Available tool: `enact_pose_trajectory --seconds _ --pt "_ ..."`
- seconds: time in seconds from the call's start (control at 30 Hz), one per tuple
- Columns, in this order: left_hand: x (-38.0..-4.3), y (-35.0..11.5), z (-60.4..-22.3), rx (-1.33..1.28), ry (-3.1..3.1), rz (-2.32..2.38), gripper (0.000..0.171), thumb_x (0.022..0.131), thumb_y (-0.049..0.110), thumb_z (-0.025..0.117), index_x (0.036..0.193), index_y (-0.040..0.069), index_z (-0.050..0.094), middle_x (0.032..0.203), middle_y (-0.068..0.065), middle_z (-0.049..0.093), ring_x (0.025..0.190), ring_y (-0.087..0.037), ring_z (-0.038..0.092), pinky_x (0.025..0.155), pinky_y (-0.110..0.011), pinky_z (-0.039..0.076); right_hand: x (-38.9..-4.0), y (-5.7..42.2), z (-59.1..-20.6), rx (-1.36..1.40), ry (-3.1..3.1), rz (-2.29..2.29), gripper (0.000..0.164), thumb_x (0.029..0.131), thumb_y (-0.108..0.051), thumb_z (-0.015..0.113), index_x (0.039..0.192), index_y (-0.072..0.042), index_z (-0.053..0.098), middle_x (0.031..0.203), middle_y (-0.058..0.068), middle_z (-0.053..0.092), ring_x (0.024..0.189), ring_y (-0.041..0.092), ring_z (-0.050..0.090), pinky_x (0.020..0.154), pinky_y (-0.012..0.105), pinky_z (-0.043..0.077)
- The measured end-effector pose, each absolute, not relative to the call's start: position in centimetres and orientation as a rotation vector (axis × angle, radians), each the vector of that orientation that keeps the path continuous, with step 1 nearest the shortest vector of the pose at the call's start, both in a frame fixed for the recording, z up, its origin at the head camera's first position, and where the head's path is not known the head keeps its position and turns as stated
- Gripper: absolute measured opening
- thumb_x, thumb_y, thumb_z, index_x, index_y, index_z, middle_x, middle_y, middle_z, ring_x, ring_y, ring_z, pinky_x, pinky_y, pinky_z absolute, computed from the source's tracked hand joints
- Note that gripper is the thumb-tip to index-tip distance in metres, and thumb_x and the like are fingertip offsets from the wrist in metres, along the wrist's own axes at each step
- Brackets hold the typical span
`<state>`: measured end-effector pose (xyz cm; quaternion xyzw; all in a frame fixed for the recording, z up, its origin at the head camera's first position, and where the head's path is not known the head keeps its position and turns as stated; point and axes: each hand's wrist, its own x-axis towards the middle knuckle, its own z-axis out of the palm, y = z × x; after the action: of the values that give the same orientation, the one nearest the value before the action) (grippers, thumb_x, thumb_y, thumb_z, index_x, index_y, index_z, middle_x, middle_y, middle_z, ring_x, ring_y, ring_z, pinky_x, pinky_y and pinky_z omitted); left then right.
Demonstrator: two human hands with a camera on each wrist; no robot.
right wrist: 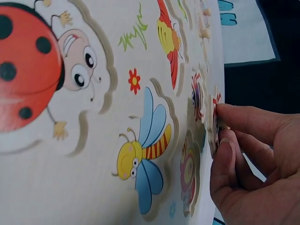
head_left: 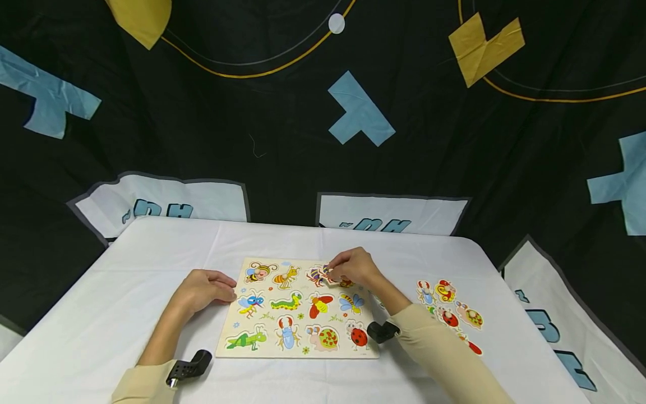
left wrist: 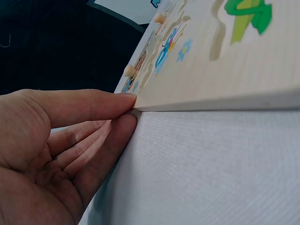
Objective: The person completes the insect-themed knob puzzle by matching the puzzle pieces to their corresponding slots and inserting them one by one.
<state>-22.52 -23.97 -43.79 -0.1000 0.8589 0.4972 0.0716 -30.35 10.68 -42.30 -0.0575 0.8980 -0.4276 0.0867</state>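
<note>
A wooden insect puzzle board (head_left: 267,353) lies flat on the white table. At its left side my left hand (head_left: 204,292) pinches the board's edge between thumb and finger, as the left wrist view shows. My right hand (head_left: 357,266) holds a spider puzzle piece (right wrist: 213,125) between thumb and fingertips. That piece is tilted and raised just over the board's back, beside the printed spider recess (right wrist: 196,97). My fingers cover part of it in the head view. Near the back left corner, a bee (head_left: 258,272) and a wasp-like insect (head_left: 286,277) show; knobs stand up there in the left wrist view.
Several loose puzzle pieces lie to the right of the board, among them a ladybug piece (head_left: 448,317), a snail piece (head_left: 470,315) and a beetle piece (head_left: 425,292). The right forearm partly hides another piece. A black cloth (head_left: 282,151) hangs behind the table.
</note>
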Motion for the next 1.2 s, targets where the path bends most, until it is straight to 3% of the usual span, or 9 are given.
enact_pose_trajectory --seconds 0.9,1.2 --pt "-22.6 -24.0 -44.0 -0.312 2.59 1.483 0.037 0.075 0.007 0.084 0.108 -0.003 0.072 0.08 -0.006 0.076 0.07 -0.015 0.068 0.066 -0.029 0.051 -30.5 8.1 -42.7 -0.188 2.652 -1.288 0.007 0.078 -0.015 0.084 0.081 -0.012 0.08 0.076 -0.001 0.073 0.067 0.013 0.057 0.058 0.025 0.044" --pt "-22.6 -24.0 -44.1 -0.311 2.592 1.491 0.036 0.075 0.006 0.084 0.108 -0.003 0.071 0.08 -0.006 0.076 0.07 -0.015 0.068 0.065 -0.029 0.051 -30.5 7.7 -43.0 -0.163 2.664 -1.288 0.006 0.077 -0.015 0.085 0.08 -0.014 0.08 0.077 -0.001 0.073 0.071 0.015 0.058 0.059 0.026 0.043"
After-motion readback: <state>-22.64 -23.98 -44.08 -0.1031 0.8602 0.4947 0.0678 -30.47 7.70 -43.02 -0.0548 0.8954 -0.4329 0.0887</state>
